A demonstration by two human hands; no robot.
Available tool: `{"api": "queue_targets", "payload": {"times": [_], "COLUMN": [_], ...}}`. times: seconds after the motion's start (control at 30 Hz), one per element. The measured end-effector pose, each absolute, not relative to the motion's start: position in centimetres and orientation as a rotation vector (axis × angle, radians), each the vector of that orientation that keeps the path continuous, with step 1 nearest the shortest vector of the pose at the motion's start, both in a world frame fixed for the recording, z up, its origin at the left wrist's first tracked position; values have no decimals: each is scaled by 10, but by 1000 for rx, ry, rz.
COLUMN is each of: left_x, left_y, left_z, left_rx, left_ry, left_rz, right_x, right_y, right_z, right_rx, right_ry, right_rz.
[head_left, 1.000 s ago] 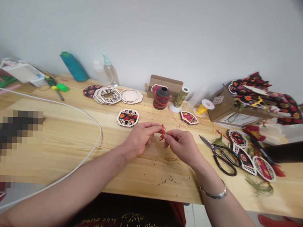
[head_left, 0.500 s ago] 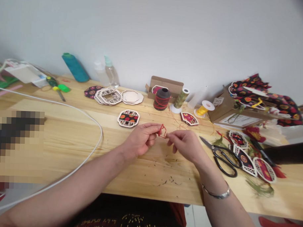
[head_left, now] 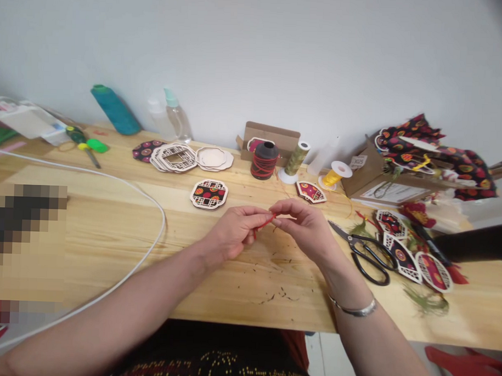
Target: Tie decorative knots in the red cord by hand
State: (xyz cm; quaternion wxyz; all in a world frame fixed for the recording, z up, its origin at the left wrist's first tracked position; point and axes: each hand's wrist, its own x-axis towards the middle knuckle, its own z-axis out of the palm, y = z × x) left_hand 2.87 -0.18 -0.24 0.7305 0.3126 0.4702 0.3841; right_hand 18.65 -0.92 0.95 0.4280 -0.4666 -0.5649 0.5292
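A short red cord (head_left: 264,223) runs between my two hands above the middle of the table. My left hand (head_left: 237,229) is closed, its thumb and fingers pinching the cord. From the right, my right hand (head_left: 299,225) pinches the cord too, its fingertips meeting those of the left. Part of the cord is hidden by the fingers. Just beyond my left hand lies a wooden lattice piece with patterned cloth (head_left: 209,194). A fan-shaped piece (head_left: 310,192) rests past my right hand, and black-handled scissors (head_left: 372,258) lie to its right.
Along the wall stand a teal thread cone (head_left: 116,111), a spray bottle (head_left: 177,117), a red-and-black cord spool (head_left: 264,161) and a yellow spool (head_left: 336,174). Lattice frames (head_left: 176,158) are stacked at back left. A cardboard box (head_left: 370,173) holds cloth. A white cable (head_left: 162,212) crosses the left side.
My right hand has moved up and left to meet the left fingertips. The loop of red cord has closed up and now stretches between the fingers. The view has shifted slightly.
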Motion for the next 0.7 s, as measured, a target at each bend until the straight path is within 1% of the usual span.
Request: {"api": "queue_targets", "payload": {"times": [0.33, 0.7], "left_x": [29, 30], "left_y": [-3, -5], "left_z": [-3, -4], "left_rx": [767, 846], "left_ry": [1042, 1059], "left_rz": [798, 768], "right_x": [185, 184], "right_y": [-7, -9], "right_z": [11, 9], "right_rx": [-1167, -1286], "right_ry": [-1228, -1223], "right_rz": [1529, 1522]}}
